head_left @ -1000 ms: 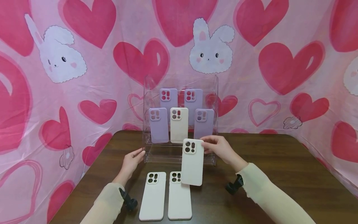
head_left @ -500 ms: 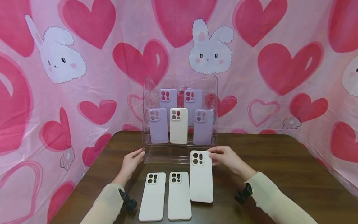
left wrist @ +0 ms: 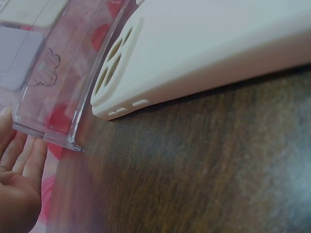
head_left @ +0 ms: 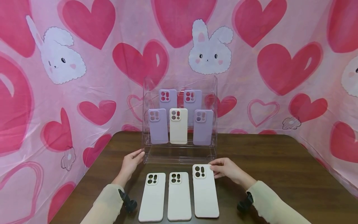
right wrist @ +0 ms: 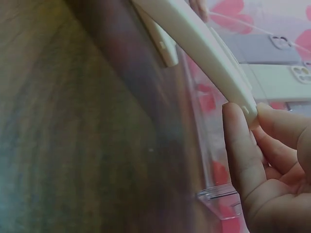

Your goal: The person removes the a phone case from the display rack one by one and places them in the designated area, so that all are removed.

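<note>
My right hand point(head_left: 227, 170) pinches the top right corner of a cream-white phone case point(head_left: 205, 196), thumb on one side and fingers on the other. That case slants, its top end raised, to the right of two matching phone cases lying on the table. In the right wrist view the pinched phone case point(right wrist: 204, 48) runs up and left from the fingertips. My left hand point(head_left: 130, 163) touches the lower left corner of a clear acrylic display rack point(head_left: 179, 159), fingers fairly straight. In the left wrist view those fingertips point(left wrist: 39, 148) meet the rack's bottom edge.
The rack holds several lilac phone cases point(head_left: 202, 132) and one cream-white phone case point(head_left: 179, 130) on its tiers. Two more cream-white cases lie in front, a left one point(head_left: 152, 199) and a middle one point(head_left: 179, 199). A heart-and-rabbit cloth point(head_left: 126, 25) hangs behind the brown table point(head_left: 268, 155).
My right hand has brought its phone case down and toward me, from overlapping the middle case to the row's right end. My left hand has stayed at the rack's corner.
</note>
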